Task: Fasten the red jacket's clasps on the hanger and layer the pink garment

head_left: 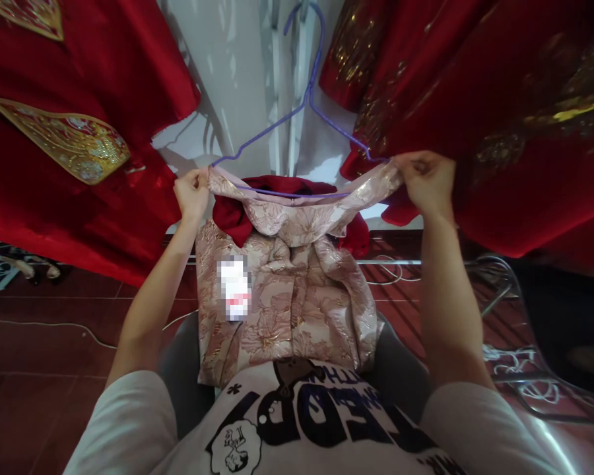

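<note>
One pink floral brocade garment hangs below one purple wire hanger; the left hand and right hand each pinch a shoulder shut, flanked by two red embroidered robes.

white short-sleeved t-shirt with dark printed lettering.

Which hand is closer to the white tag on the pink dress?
Left. The left hand pinches the pink dress at its shoulder, just above the white tag. The right hand grips the other shoulder, far across the purple hanger.
</note>
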The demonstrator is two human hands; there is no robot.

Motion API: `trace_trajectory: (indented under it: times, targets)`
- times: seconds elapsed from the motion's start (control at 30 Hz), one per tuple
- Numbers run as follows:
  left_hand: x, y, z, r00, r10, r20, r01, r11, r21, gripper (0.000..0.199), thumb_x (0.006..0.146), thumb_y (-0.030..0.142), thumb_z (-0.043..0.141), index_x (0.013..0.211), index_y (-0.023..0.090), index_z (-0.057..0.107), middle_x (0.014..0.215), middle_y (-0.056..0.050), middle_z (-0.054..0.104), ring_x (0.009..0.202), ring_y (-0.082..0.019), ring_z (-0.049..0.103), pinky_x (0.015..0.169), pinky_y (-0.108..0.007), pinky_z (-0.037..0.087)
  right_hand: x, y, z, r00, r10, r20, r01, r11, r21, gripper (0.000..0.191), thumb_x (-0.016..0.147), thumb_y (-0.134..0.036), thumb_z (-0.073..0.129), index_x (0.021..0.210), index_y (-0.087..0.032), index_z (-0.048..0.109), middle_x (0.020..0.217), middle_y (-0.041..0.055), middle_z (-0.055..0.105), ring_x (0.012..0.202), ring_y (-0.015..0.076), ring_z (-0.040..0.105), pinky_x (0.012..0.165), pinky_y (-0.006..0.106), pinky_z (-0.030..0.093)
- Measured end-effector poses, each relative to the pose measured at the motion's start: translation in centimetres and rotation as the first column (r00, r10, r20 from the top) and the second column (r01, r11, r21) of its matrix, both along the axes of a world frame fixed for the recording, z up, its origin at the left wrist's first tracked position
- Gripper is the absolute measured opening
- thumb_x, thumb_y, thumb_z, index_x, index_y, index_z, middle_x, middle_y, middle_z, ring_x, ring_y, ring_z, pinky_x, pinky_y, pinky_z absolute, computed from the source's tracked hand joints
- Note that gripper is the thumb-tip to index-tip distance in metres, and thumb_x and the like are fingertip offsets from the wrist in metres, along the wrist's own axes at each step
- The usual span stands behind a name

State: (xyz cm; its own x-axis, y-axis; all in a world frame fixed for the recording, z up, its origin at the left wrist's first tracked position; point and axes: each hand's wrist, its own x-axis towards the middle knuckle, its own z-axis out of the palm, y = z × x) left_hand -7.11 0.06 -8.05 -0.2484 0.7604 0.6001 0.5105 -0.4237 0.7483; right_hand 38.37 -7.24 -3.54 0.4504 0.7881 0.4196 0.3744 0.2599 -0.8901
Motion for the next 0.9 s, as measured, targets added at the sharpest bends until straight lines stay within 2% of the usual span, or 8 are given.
trace_trajectory:
  times: [0.1,0.2,0.33,0.4,0.5,0.6,0.7,0.9]
  targets:
    - [-0.9,-1.6,-1.1,0.997,0.028,-0.077,-0.042,0.982,-0.183,0.038,0.089,0.051,0.061,0.075,0.017,0.067,0.061,-0.001,0.060,0.054,-0.012,0.051,0.050,-0.024,0.039,0.8,-0.8,-1.9,0.993,-0.107,0.041,0.112,0.982,-0.151,0.017,0.086,-0.004,0.059,0.081,-0.015,0.070,0.094,0.0120,0.078,0.083,0.0187,0.071,0.085,0.033,0.055]
    - [-0.3,-4.0,-1.0,0.956,-0.149,-0.253,0.073,0.955,-0.286,0.027,0.089,0.039,0.059,0.081,0.016,0.071,0.067,-0.001,0.067,0.057,-0.012,0.053,0.054,-0.023,0.040,1.1,-2.2,-3.4,0.997,-0.056,0.056,0.071,0.948,-0.311,0.019,0.082,-0.002,0.057,0.075,-0.014,0.070,0.087,0.0123,0.077,0.077,0.0202,0.070,0.084,0.036,0.056]
    - [2.8,-6.1,0.9,0.741,-0.457,-0.493,0.343,0.888,-0.307,0.023,0.092,0.034,0.057,0.089,0.018,0.073,0.086,-0.004,0.075,0.080,-0.017,0.067,0.077,-0.030,0.053,0.3,-3.3,-3.1,0.996,0.069,0.056,-0.045,0.932,-0.359,0.013,0.079,-0.007,0.065,0.075,-0.017,0.072,0.079,0.0067,0.075,0.072,0.0191,0.068,0.079,0.036,0.055]
    - [4.9,-6.3,1.9,0.664,-0.481,-0.572,0.438,0.871,-0.223,0.020,0.094,0.029,0.056,0.089,0.019,0.072,0.115,-0.008,0.074,0.105,-0.022,0.067,0.099,-0.039,0.052,-0.4,-3.4,-2.4,0.994,0.076,0.076,-0.048,0.948,-0.313,0.011,0.081,-0.011,0.064,0.079,-0.019,0.072,0.079,0.0051,0.075,0.073,0.0185,0.067,0.078,0.036,0.054]
    - [7.6,-5.8,2.7,0.622,-0.444,-0.645,0.479,0.867,-0.135,0.019,0.096,0.026,0.054,0.087,0.019,0.069,0.141,-0.011,0.062,0.128,-0.027,0.059,0.113,-0.051,0.043,-1.2,-3.7,-1.3,0.977,0.080,0.197,-0.053,0.989,-0.138,0.005,0.084,-0.019,0.066,0.084,-0.020,0.071,0.083,0.0054,0.075,0.075,0.0189,0.066,0.078,0.036,0.052]
    - [9.3,-4.9,2.5,0.593,-0.452,-0.667,0.478,0.864,-0.161,0.017,0.096,0.023,0.054,0.087,0.019,0.068,0.142,-0.010,0.061,0.131,-0.028,0.057,0.121,-0.058,0.033,-1.4,-4.3,-0.6,0.938,0.035,0.344,-0.043,0.999,0.014,0.012,0.088,-0.029,0.064,0.091,-0.020,0.071,0.088,0.0062,0.075,0.078,0.0186,0.066,0.078,0.034,0.052]
    - [9.9,-4.5,2.0,0.563,-0.473,-0.677,0.478,0.855,-0.200,0.014,0.096,0.022,0.056,0.087,0.020,0.067,0.138,-0.010,0.063,0.128,-0.027,0.059,0.124,-0.060,0.029,-0.8,-4.8,-0.4,0.910,-0.079,0.408,0.049,0.995,0.083,0.014,0.090,-0.029,0.060,0.095,-0.020,0.069,0.093,0.0077,0.076,0.085,0.0197,0.069,0.083,0.034,0.053]
    - [9.6,-5.8,1.7,0.569,-0.477,-0.671,0.489,0.851,-0.191,0.017,0.097,0.022,0.054,0.084,0.019,0.064,0.133,-0.010,0.064,0.122,-0.025,0.061,0.124,-0.059,0.027,1.0,-4.3,-0.6,0.792,-0.322,0.519,0.343,0.938,0.058,0.006,0.087,-0.016,0.061,0.090,-0.018,0.066,0.093,0.0116,0.075,0.101,0.0280,0.069,0.105,0.046,0.048]
